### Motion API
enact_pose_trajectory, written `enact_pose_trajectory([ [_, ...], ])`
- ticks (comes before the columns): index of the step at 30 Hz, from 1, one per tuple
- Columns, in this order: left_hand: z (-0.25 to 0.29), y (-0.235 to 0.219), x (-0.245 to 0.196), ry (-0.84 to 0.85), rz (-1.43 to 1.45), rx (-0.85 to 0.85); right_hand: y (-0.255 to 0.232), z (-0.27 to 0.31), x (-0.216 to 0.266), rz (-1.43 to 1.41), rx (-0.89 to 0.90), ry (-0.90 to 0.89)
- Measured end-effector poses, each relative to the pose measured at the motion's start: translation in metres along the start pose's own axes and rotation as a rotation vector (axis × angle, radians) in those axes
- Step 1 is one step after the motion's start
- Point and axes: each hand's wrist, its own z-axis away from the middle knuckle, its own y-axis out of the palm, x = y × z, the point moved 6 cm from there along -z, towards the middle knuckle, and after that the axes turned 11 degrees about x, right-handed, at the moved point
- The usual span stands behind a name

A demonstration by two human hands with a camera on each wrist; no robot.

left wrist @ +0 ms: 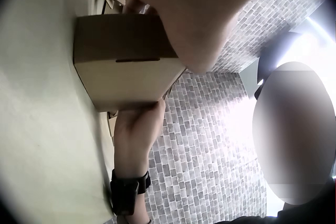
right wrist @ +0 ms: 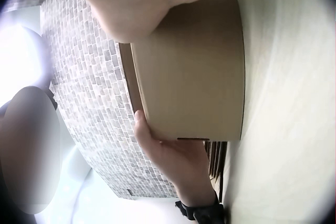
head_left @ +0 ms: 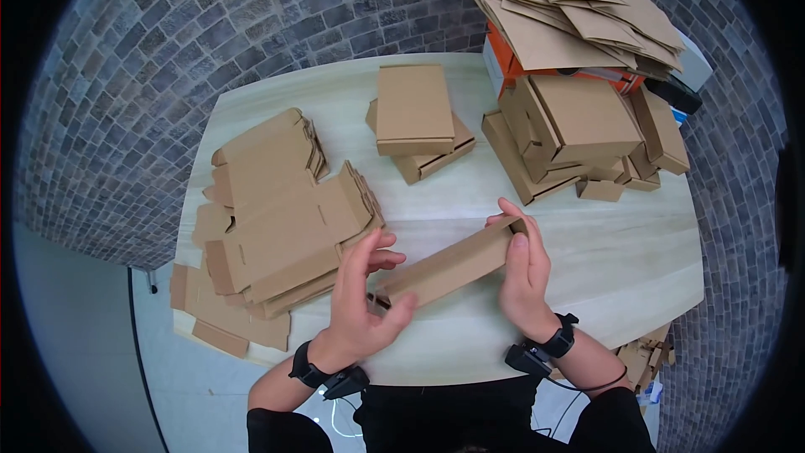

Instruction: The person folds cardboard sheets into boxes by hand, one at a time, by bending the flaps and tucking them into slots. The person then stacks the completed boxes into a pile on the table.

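A brown cardboard box [head_left: 457,267] stands on its side near the table's front edge, a long narrow face turned up. At its right end my right hand [head_left: 527,281] grips the box, thumb over the edge by a dark gap and fingers behind the panel. My left hand [head_left: 365,306] is at the other end, its thumb against the corner and its other fingers loosely spread beyond. In the left wrist view, a slot shows in the box's pale panel [left wrist: 126,85]. The right wrist view shows the broad face [right wrist: 191,71], with the left thumb at its rim.
Flat unfolded cardboard blanks [head_left: 277,218] lie stacked left of the box. Two folded boxes [head_left: 415,109] are piled at the back middle. More folded boxes [head_left: 587,122] stand at the back right, before an orange carton [head_left: 501,54] topped with flat brown sheets [head_left: 570,8].
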Motion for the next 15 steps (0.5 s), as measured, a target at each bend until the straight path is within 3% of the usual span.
enact_pose_trajectory([
  [3, 0.000, -0.006, 0.000, 0.064, -0.107, -0.096, 0.001, 0.002, 0.002, 0.072, -0.037, -0.065],
  [6, -0.002, -0.002, -0.007, 0.089, -0.226, -0.055, 0.005, 0.005, 0.010, 0.147, -0.047, -0.106],
  [12, -0.009, 0.004, -0.014, 0.014, -0.121, -0.152, 0.006, 0.005, 0.007, 0.072, -0.020, -0.076],
  [15, -0.009, 0.001, -0.009, 0.060, -0.030, -0.151, 0.009, 0.004, 0.005, 0.018, 0.031, -0.077],
])
